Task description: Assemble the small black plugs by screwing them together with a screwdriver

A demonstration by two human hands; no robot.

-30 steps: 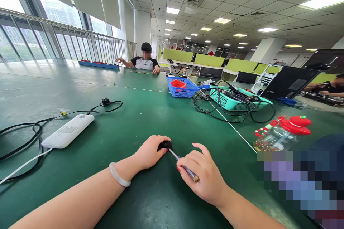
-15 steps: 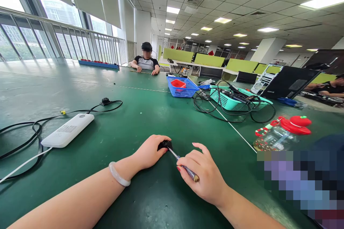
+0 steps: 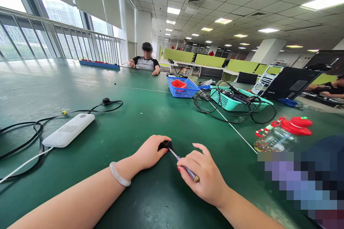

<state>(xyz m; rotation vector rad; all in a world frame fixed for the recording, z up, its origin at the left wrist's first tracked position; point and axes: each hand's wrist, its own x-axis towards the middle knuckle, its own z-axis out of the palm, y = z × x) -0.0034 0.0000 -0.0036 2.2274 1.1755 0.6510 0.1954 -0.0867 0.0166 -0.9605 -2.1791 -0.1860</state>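
My left hand, with a pale bangle at the wrist, grips a small black part against the green tabletop. What kind of part it is I cannot make out, as the fingers cover much of it. In my right hand is a screwdriver, pinched between thumb and fingers with the little finger raised. Its shaft slants up and left, and the tip meets the black part, though the exact contact spot is too small to see.
To the left lie a white power bank and black cables. Ahead stand a blue basket and a teal basket with cables spilling out. A red-lidded bottle is at right. Across the table sits a person.
My hands, the black part and the screwdriver look unmoved. Across the table, the seated person's one hand has shifted left.
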